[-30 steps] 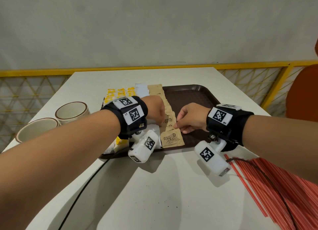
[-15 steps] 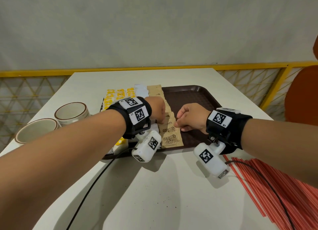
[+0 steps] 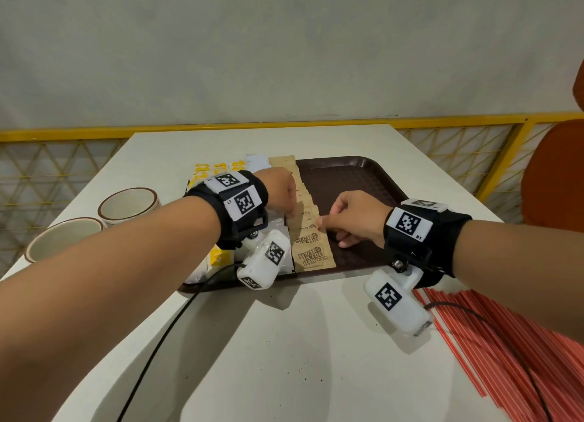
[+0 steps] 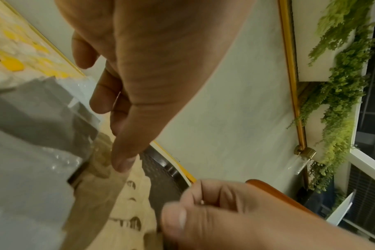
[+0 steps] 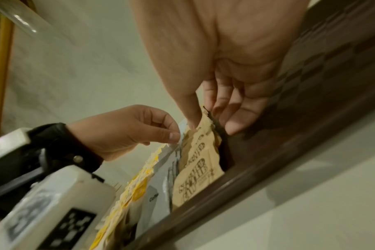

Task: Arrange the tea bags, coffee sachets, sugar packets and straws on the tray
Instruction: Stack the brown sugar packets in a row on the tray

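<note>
A brown tray point(image 3: 347, 181) holds a column of overlapping brown sugar packets point(image 3: 311, 257), with silver-white coffee sachets point(image 3: 257, 162) and yellow tea bags point(image 3: 218, 169) in rows to its left. My left hand point(image 3: 291, 213) has its fingers curled, and its thumb and forefinger pinch the left edge of a mid-column sugar packet point(image 4: 126, 170). My right hand point(image 3: 320, 222) pinches the right edge of that sugar packet point(image 5: 203, 121) between thumb and fingers. Red straws point(image 3: 505, 342) lie in a heap on the table at the near right, off the tray.
Two cream cups with brown rims point(image 3: 128, 205) point(image 3: 60, 238) stand on the white table point(image 3: 284, 358) left of the tray. A black cable point(image 3: 158, 342) runs across the near table. A yellow railing point(image 3: 94, 134) runs behind, and an orange chair point(image 3: 553, 175) stands at the right.
Both hands have shifted slightly away from me along the sugar column. A second printed packet now shows in front of them.
</note>
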{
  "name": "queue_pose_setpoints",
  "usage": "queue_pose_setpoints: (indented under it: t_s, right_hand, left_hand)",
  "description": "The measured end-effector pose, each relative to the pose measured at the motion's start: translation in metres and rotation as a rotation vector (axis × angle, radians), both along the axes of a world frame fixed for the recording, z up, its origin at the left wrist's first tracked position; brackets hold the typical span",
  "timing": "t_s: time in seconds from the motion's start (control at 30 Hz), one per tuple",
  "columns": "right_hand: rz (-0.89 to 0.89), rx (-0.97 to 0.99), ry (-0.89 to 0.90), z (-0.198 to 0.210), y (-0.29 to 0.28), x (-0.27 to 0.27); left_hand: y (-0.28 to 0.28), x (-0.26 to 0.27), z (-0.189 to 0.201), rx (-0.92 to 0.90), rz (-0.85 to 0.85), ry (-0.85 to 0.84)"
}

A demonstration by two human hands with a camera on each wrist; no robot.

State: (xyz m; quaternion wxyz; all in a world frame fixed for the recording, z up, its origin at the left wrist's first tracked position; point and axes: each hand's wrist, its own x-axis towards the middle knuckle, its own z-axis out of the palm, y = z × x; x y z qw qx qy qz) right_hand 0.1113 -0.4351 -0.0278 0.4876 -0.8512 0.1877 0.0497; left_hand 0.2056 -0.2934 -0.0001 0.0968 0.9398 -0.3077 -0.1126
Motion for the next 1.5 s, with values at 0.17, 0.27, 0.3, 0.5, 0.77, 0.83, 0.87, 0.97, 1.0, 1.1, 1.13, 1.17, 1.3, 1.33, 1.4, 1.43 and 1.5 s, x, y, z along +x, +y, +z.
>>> queue_pose_setpoints:
  t_s: [0.17, 0.27, 0.3, 0.5, 0.77, 0.83, 0.87, 0.97, 1.0, 1.1, 1.13, 1.17, 1.3, 1.33, 1.4, 1.43, 1.5]
  right_hand:
    - [0.217, -0.128, 0.177, 0.001, 0.003, -0.012]
    - [0.218, -0.106, 0.162, 0.0, 0.004, -0.011]
    - [0.214, -0.1, 0.152, 0.001, 0.004, -0.011]
    - [0.201, -0.089, 0.129, 0.004, 0.006, -0.012]
    - [0.029, 0.039, -0.062, 0.005, 0.013, -0.013]
    - [0.01, 0.177, -0.074, 0.002, 0.019, -0.013]
    - [0.028, 0.22, -0.048, 0.001, 0.022, -0.012]
    - [0.041, 0.221, -0.029, -0.001, 0.032, -0.008]
    - [0.036, 0.196, -0.032, -0.001, 0.034, -0.006]
    - [0.032, 0.192, -0.04, -0.002, 0.041, -0.001]
    - [0.032, 0.188, -0.03, -0.001, 0.043, -0.002]
    - [0.037, 0.19, -0.028, -0.002, 0.043, -0.001]
    - [0.007, 0.18, -0.021, 0.003, 0.041, -0.002]
    - [-0.022, 0.163, -0.015, 0.006, 0.04, -0.003]
    - [-0.073, 0.127, -0.017, 0.007, 0.037, 0.001]
    - [-0.082, 0.119, -0.018, 0.008, 0.038, 0.004]
    - [-0.07, 0.111, -0.009, 0.011, 0.043, 0.008]
  left_hand:
    - [0.012, 0.003, 0.007, -0.04, 0.045, 0.004]
    - [0.014, 0.001, 0.006, -0.049, 0.05, 0.015]
    - [0.014, 0.0, 0.005, -0.057, 0.052, 0.018]
    - [0.02, -0.001, 0.004, -0.09, 0.059, 0.023]
    - [0.037, 0.002, 0.004, -0.399, 0.196, 0.042]
    - [0.042, 0.0, 0.003, -0.548, 0.263, 0.1]
    - [0.044, -0.001, 0.001, -0.612, 0.295, 0.133]
    - [0.048, -0.008, -0.002, -0.721, 0.353, 0.205]
    - [0.049, -0.01, -0.003, -0.729, 0.356, 0.213]
    - [0.05, -0.017, -0.005, -0.709, 0.34, 0.216]
    - [0.051, -0.018, -0.005, -0.696, 0.336, 0.216]
    - [0.052, -0.018, -0.006, -0.686, 0.334, 0.214]
    - [0.055, -0.017, -0.006, -0.663, 0.338, 0.193]
    - [0.055, -0.016, -0.005, -0.665, 0.343, 0.199]
    - [0.055, -0.014, -0.004, -0.665, 0.351, 0.208]
    - [0.054, -0.013, -0.003, -0.659, 0.353, 0.209]
    - [0.053, -0.012, -0.001, -0.648, 0.357, 0.214]
